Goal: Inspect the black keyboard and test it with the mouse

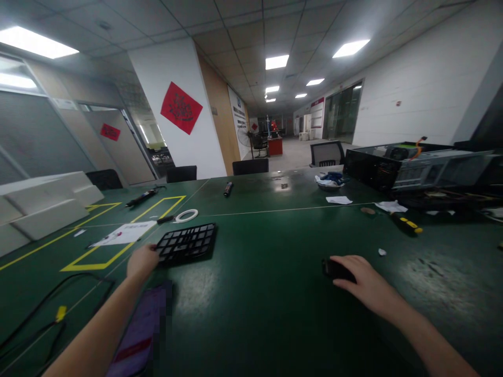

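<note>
My left hand [142, 262] is closed on the near left edge of a black plastic grid panel [187, 242], which is low over the green table or resting on it; I cannot tell which. Over to the right, my right hand [361, 280] has its thumb and fingers around a small dark block [338, 270] on the table. The block's exact kind does not show, and the palm hides its near end. Below my left forearm lies a phone-like device with a purple screen [137, 330].
Beyond the panel are a roll of white tape [186, 215], a printed sheet [124, 233] and a dark cylinder [228, 189]. White foam blocks [47, 209] stand left, near a black cable [58, 280]. At right lie a yellow-black screwdriver [406, 224] and an open computer case [416, 170].
</note>
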Available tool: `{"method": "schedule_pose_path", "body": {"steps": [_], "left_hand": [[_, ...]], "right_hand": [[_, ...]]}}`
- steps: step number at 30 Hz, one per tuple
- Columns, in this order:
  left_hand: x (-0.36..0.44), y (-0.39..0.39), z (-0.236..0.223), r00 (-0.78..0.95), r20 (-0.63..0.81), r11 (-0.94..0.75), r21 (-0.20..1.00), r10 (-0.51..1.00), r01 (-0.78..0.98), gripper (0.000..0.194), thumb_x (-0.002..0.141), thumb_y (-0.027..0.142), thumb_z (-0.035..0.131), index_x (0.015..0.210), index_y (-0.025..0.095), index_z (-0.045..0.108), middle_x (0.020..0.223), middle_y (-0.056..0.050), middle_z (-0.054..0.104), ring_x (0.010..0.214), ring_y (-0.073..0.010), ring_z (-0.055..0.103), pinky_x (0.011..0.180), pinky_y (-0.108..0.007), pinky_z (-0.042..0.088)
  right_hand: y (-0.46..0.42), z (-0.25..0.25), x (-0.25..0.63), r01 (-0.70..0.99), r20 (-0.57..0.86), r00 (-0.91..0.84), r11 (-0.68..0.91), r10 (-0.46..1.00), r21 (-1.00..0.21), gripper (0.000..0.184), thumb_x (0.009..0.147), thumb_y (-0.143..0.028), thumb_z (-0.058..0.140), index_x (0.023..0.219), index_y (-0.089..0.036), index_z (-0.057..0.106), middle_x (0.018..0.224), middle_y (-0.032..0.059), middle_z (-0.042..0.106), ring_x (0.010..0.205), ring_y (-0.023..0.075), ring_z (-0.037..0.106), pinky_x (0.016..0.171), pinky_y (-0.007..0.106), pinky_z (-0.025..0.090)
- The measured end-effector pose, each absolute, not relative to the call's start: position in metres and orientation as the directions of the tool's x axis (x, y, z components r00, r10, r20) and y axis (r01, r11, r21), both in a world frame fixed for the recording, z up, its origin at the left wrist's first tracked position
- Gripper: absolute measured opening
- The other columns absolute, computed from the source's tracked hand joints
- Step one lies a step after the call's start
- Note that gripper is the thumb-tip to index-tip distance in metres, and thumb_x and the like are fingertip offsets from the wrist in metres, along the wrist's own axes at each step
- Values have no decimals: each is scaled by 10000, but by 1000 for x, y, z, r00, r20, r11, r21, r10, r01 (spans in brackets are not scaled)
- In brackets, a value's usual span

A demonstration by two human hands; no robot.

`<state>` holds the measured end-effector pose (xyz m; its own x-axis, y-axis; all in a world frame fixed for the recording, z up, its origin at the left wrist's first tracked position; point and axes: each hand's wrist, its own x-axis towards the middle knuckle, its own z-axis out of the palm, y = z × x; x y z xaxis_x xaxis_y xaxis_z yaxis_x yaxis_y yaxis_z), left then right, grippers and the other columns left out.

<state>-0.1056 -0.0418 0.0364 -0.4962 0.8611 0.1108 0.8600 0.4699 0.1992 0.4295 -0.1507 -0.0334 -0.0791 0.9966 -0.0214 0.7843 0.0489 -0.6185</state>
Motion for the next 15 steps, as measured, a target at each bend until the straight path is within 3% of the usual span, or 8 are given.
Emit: {"method": "schedule_pose_path", "body": {"steps": [4, 8, 12, 15], "left_hand": [[-135, -65, 18, -437, 159, 360, 358, 886, 861, 642, 550, 73, 412, 1188, 49, 473, 1122, -173, 603, 1040, -296, 563, 838, -375, 481], [-154, -76, -9, -293, 181, 173, 486, 939, 857, 824, 442, 55, 381, 1265, 34, 354, 1218, -167, 537, 1138, -241, 500, 936, -312, 428], [-162, -80, -27, -215, 224, 93, 456, 951, 885, 831, 449, 78, 369, 1279, 47, 330, 1261, -146, 503, 1164, -235, 475, 990, -324, 370], [-164, -82, -28, -186, 306, 83, 322, 934, 943, 659, 558, 123, 411, 1213, 55, 415, 1211, -153, 539, 1133, -244, 499, 970, -329, 381]], "right_hand": [[-144, -42, 468, 897, 18, 89, -73, 996, -436, 521, 735, -434, 463, 1196, -191, 469, 1189, 96, 522, 1140, 269, 411, 972, 436, 331], [-144, -52, 479, 946, -6, 114, -111, 993, -305, 486, 727, -430, 442, 1154, -207, 501, 1148, 87, 552, 1078, 295, 465, 916, 466, 368], [-143, -58, 477, 958, -15, 119, -119, 993, -261, 477, 725, -432, 425, 1142, -215, 502, 1148, 87, 542, 1039, 295, 497, 860, 454, 408], [-143, -59, 476, 962, -5, 122, -120, 992, -244, 505, 727, -451, 413, 1165, -212, 486, 1159, 95, 536, 1048, 300, 492, 865, 459, 407]]}}
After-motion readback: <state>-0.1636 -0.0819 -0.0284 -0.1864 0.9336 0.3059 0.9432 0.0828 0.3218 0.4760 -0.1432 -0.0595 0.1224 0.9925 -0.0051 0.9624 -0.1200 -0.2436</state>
